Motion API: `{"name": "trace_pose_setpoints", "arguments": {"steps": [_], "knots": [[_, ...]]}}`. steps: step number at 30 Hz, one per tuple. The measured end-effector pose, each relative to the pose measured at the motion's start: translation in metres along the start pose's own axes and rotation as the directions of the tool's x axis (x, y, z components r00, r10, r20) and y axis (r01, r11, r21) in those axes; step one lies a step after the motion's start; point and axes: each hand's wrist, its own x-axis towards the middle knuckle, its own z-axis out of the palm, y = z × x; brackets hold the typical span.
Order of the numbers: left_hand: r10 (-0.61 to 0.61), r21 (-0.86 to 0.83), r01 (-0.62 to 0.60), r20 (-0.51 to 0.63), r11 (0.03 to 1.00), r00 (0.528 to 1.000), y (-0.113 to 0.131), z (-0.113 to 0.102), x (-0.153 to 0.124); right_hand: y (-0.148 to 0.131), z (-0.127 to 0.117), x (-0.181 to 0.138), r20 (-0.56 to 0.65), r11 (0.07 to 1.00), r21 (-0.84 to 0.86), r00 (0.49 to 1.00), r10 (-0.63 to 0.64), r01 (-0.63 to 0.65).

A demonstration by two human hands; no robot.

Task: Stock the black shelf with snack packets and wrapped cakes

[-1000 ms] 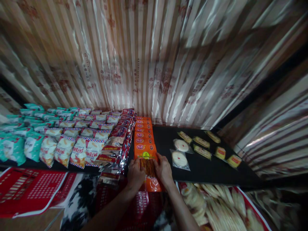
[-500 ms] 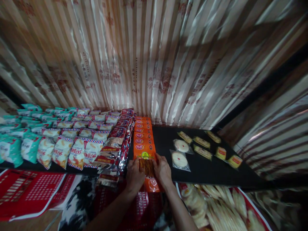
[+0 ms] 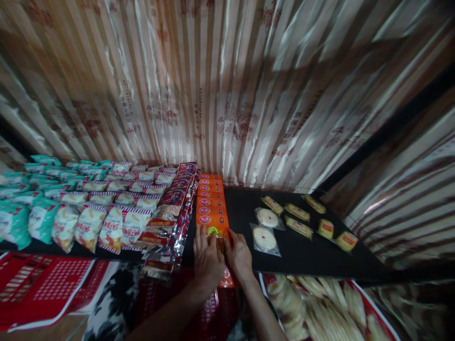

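A row of orange snack packets (image 3: 211,203) lies overlapped on a black shelf (image 3: 313,251), running from the striped curtain toward me. My left hand (image 3: 207,258) lies flat on the nearest orange packet (image 3: 226,277), fingers stretched forward over it. My right hand (image 3: 239,254) rests on the same packet's right side, fingers extended along its edge. Both hands press down on the packet at the shelf's front edge; most of it is hidden under them.
Left of the orange row lie dark red foil packets (image 3: 174,208), red-and-white snack bags (image 3: 110,222) and teal bags (image 3: 21,218). To the right sit two round white cakes (image 3: 265,227) and small yellow packets (image 3: 305,213). Red crates (image 3: 39,284) and a box of pale biscuits (image 3: 320,303) stand below.
Both hands moved forward and closer together over the nearest orange packet, covering the window that showed before. The left hand went from gripping its edge to lying flat on top.
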Motion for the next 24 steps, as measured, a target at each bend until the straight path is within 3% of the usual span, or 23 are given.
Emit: {"name": "trace_pose_setpoints", "arguments": {"steps": [9,17,24], "knots": [[0.092,0.022,-0.091,-0.080,0.996,0.993,0.000,0.022,0.057,0.000,0.000,-0.001,0.010,1.000,-0.013,1.000,-0.001,0.001],[0.114,0.051,-0.109,-0.120,0.993,0.986,-0.016,0.044,0.063,0.009,0.007,0.004,-0.072,0.998,-0.003,0.996,-0.060,0.060],[0.134,0.094,-0.121,-0.146,0.988,0.980,-0.020,0.051,0.065,0.014,0.017,0.014,-0.130,0.979,0.149,0.984,-0.122,0.141]]}}
